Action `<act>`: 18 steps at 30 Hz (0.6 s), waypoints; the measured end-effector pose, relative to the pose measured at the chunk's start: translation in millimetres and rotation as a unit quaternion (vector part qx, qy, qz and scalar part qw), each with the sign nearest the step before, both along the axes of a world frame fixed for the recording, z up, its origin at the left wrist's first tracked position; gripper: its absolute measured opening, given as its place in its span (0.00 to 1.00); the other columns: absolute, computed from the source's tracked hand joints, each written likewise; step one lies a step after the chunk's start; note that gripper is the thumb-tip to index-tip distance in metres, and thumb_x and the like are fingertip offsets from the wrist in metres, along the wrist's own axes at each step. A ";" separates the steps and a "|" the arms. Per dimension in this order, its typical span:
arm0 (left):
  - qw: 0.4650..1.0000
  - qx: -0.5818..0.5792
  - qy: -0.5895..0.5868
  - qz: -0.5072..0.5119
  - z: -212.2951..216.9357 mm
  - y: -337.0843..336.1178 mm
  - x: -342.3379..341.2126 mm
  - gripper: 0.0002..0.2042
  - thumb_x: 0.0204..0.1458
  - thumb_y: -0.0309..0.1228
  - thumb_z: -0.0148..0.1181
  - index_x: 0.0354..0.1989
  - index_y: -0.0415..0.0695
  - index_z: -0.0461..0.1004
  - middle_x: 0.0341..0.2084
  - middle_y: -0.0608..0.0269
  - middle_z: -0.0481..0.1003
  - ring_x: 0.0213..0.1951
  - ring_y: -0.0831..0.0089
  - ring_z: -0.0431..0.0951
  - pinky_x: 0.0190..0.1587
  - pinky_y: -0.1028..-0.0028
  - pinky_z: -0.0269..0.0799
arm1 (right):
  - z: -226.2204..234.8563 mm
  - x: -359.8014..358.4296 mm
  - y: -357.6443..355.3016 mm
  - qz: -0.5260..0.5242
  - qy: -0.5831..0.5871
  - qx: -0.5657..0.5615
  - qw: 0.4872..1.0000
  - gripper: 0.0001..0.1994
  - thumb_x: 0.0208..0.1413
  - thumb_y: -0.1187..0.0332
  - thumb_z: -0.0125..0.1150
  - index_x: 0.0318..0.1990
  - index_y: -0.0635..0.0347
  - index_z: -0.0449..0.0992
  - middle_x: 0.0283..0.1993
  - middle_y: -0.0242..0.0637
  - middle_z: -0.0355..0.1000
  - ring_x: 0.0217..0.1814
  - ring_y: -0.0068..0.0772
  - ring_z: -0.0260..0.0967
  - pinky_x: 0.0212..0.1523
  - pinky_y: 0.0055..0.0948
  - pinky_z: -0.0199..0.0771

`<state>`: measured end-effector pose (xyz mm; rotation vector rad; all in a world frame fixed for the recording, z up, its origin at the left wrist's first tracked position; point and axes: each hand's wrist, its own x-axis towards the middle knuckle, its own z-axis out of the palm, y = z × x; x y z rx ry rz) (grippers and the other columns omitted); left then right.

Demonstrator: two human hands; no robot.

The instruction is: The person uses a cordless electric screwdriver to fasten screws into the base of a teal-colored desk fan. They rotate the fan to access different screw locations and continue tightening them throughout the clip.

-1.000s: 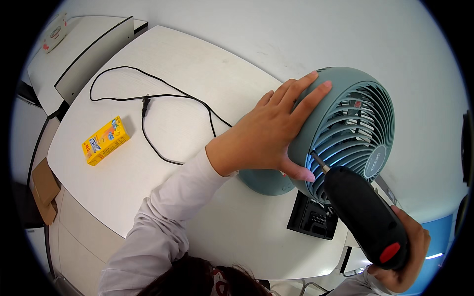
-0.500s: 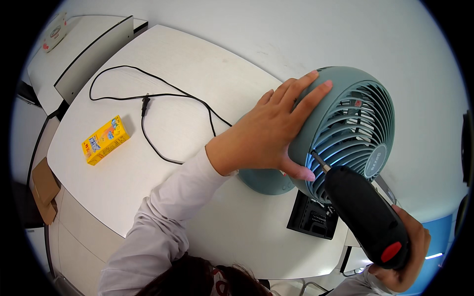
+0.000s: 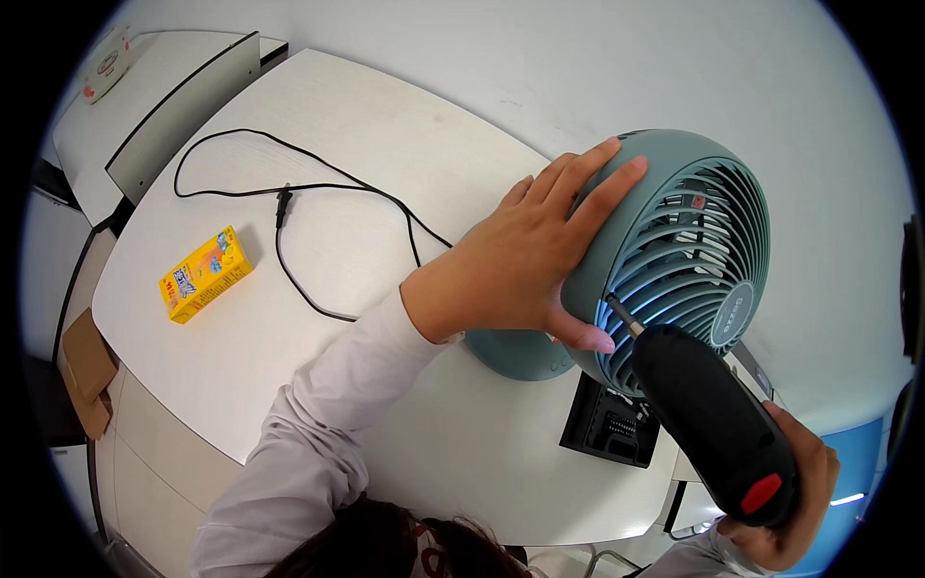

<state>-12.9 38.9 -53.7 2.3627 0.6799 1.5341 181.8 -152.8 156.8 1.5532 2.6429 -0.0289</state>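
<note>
The green fan (image 3: 634,220) stands on the right of the surface (image 3: 183,356), steadied by my left fingers (image 3: 609,197), spread wide against its shell. My right fingers (image 3: 802,439) wrap around a black power screwdriver (image 3: 708,419), its bit (image 3: 624,316) meeting the grille's (image 3: 725,229) edge. That grille faces right, its long axis slanting from lower left to upper right. The screwdriver blocks its lower part; the fan partly hides 1 black tool tray (image 3: 607,435). Leftward lie 1 black cord (image 3: 318,186) and 1 yellow carton (image 3: 204,276).

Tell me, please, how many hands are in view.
2: the left hand is spread against the green fan; the right hand, partly hidden, grips the black power screwdriver.
</note>
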 end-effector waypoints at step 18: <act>1.000 -0.016 0.005 -0.001 2.2 -1.4 -1.5 0.67 0.22 0.55 0.78 0.73 0.46 0.43 0.70 0.46 0.47 0.67 0.42 0.55 0.67 0.54 0.56 | -2.6 4.0 0.3 0.010 0.024 -0.008 1.000 0.41 0.49 0.46 0.70 0.61 0.69 0.64 0.52 0.60 0.74 0.50 0.54 0.78 0.49 0.38 0.77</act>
